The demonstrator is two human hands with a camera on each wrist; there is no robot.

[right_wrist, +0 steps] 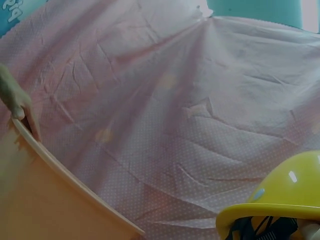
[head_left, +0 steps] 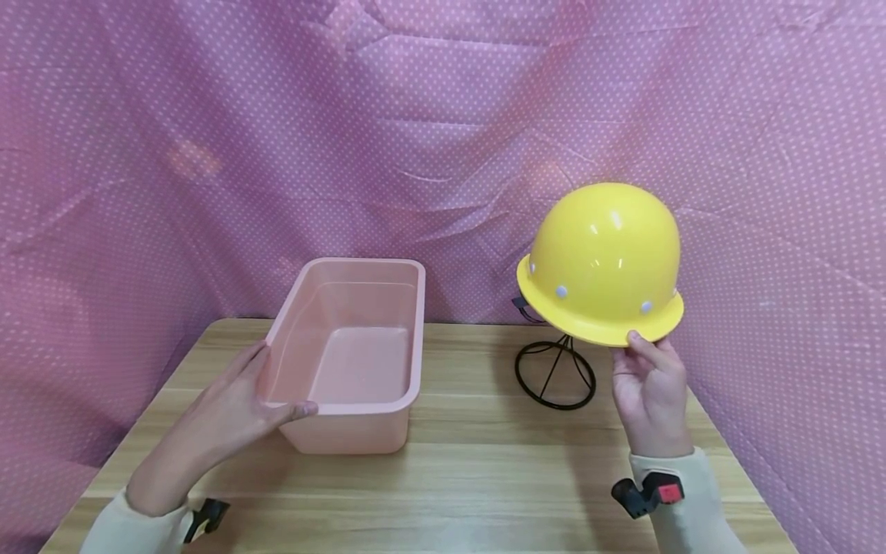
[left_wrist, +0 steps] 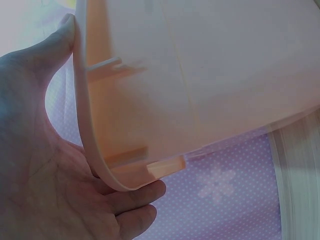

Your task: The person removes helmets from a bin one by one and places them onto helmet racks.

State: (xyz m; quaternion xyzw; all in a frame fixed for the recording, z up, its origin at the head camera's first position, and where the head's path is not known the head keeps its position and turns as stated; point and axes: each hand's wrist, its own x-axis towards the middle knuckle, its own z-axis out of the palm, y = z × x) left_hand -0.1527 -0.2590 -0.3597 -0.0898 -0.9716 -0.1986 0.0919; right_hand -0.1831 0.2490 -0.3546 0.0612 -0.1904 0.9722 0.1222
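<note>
My right hand (head_left: 651, 388) pinches the front brim of a yellow hard hat (head_left: 605, 254), thumb on top and fingers below. The hat sits tilted above a black wire stand (head_left: 556, 375); it hides the stand's upper part, so I cannot tell whether they touch. Dark straps (right_wrist: 265, 227) show under its brim in the right wrist view. At the left, my left hand (head_left: 231, 412) holds the near left corner of a pink plastic bin (head_left: 346, 429). The thumb lies on the near rim, and the fingers reach under the rim (left_wrist: 82, 100) in the left wrist view.
A wooden table (head_left: 477, 492) carries the bin and the stand. Pink dotted cloth (head_left: 443, 154) hangs behind the table and along both sides. Small black cameras are strapped to both wrists, such as the right wrist camera (head_left: 647, 495).
</note>
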